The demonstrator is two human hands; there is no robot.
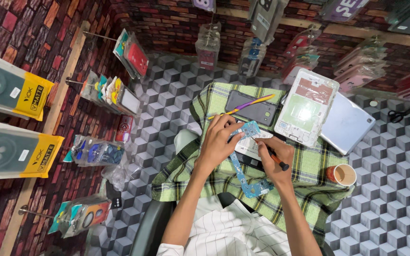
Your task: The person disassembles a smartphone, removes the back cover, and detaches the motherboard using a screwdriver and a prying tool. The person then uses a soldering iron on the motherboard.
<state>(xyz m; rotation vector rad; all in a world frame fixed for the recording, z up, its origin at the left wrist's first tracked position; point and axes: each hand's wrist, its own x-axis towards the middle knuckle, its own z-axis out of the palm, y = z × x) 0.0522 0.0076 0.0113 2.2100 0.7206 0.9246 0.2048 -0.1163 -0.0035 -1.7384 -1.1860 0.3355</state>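
Centre of the frame, the long blue circuit board (241, 163) sits over the green plaid cloth (304, 182). The left hand (217, 142) pinches its upper end while the right hand (274, 163) closes around a black and red tool (277, 160), tip at the board. Best done, I'd say, with the board held steady and light, controlled pressure on the tool. Just above lie a dark phone back (252, 110) with a purple-yellow pry stick (243, 107), then a white phone frame (306, 107) and a grey panel (346, 124); a paper cup (343, 174) stands right.
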